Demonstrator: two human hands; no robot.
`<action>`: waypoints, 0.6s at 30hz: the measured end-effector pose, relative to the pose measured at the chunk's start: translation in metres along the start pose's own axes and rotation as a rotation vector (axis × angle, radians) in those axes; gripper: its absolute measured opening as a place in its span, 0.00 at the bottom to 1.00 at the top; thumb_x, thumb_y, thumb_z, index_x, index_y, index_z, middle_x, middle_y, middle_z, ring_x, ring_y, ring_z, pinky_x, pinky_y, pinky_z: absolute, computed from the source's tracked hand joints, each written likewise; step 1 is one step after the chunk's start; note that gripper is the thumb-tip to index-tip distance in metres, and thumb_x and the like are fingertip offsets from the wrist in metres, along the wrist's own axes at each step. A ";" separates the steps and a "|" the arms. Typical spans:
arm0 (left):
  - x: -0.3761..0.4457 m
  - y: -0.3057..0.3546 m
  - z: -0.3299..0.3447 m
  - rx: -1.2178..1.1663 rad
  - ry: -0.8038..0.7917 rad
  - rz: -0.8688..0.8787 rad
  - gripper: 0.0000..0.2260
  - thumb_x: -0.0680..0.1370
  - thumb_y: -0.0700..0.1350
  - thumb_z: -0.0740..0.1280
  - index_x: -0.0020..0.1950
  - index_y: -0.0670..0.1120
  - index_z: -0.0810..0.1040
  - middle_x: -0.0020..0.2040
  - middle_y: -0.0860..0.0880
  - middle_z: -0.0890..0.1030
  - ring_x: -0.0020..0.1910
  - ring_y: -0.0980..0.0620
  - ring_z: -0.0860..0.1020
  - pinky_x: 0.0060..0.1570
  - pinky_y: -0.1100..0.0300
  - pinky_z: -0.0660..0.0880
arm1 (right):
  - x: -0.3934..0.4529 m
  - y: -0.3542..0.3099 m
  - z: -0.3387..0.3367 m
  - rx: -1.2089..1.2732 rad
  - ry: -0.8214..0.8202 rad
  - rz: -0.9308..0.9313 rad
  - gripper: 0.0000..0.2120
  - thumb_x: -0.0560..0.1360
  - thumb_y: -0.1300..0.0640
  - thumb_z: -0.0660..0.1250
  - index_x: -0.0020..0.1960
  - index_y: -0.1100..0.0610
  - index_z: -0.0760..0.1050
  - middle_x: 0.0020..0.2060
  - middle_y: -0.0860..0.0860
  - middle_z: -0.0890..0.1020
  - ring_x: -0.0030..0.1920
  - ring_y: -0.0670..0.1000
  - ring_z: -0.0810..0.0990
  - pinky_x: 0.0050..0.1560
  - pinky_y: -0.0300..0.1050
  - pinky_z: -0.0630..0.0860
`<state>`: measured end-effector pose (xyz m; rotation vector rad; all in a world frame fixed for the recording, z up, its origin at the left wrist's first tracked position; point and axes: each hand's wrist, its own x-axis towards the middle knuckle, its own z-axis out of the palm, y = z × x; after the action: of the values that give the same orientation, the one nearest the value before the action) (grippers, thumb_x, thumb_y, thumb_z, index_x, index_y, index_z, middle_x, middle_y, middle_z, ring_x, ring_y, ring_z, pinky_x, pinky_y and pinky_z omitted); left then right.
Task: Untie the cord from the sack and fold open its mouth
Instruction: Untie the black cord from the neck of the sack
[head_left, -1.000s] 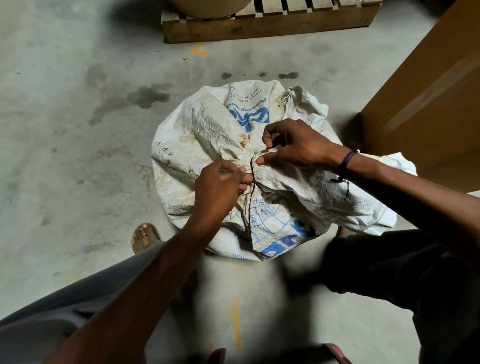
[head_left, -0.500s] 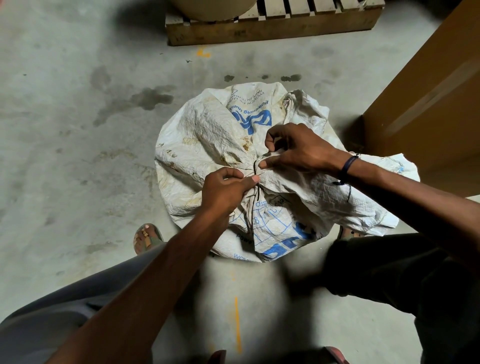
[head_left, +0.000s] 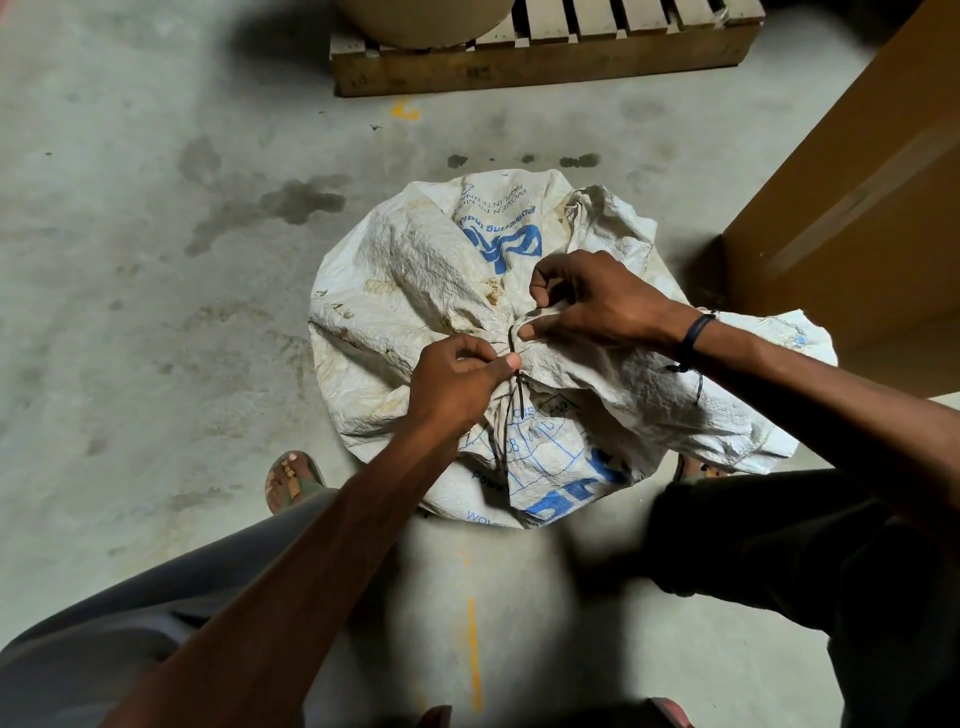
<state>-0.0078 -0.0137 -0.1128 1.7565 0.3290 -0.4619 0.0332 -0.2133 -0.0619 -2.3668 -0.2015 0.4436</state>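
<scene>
A sandalled foot (head_left: 291, 480) stands on the stained grey concrete floor (head_left: 130, 291) at the left. Beside it, the left hand (head_left: 457, 382) pinches the thin dark cord (head_left: 515, 366) between thumb and curled fingers, right at the gathered neck of the crumpled white woven plastic sack with blue print (head_left: 415, 270), which sits on the floor between the person's legs. Just across the knot, the right hand (head_left: 597, 301), a dark band (head_left: 693, 335) on its wrist, curls its fingers onto the bunched mouth fabric, thumb tip touching the cord. A wooden pallet (head_left: 545, 62) lies beyond; a brown cardboard box (head_left: 857, 218) stands at the right.
</scene>
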 end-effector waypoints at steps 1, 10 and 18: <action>-0.001 0.000 0.000 0.025 -0.002 0.028 0.10 0.73 0.45 0.80 0.38 0.49 0.79 0.32 0.50 0.83 0.29 0.55 0.77 0.29 0.66 0.72 | 0.000 0.000 0.000 0.007 -0.003 0.002 0.18 0.70 0.48 0.82 0.44 0.53 0.74 0.43 0.48 0.79 0.47 0.50 0.78 0.58 0.56 0.77; -0.008 -0.002 0.004 0.044 -0.024 0.138 0.10 0.73 0.45 0.78 0.45 0.48 0.77 0.42 0.45 0.88 0.37 0.50 0.83 0.43 0.52 0.79 | 0.003 0.002 -0.007 0.048 0.018 -0.011 0.18 0.70 0.50 0.83 0.43 0.55 0.74 0.37 0.47 0.77 0.41 0.48 0.75 0.49 0.47 0.71; -0.003 -0.002 0.005 -0.142 -0.032 0.009 0.13 0.74 0.37 0.78 0.42 0.48 0.74 0.42 0.42 0.87 0.38 0.51 0.83 0.44 0.58 0.77 | -0.002 -0.003 -0.008 -0.010 0.060 -0.118 0.18 0.70 0.51 0.82 0.45 0.61 0.78 0.38 0.50 0.80 0.38 0.40 0.77 0.47 0.44 0.73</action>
<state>-0.0114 -0.0178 -0.1139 1.6099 0.3236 -0.4495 0.0343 -0.2168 -0.0538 -2.3597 -0.3138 0.3159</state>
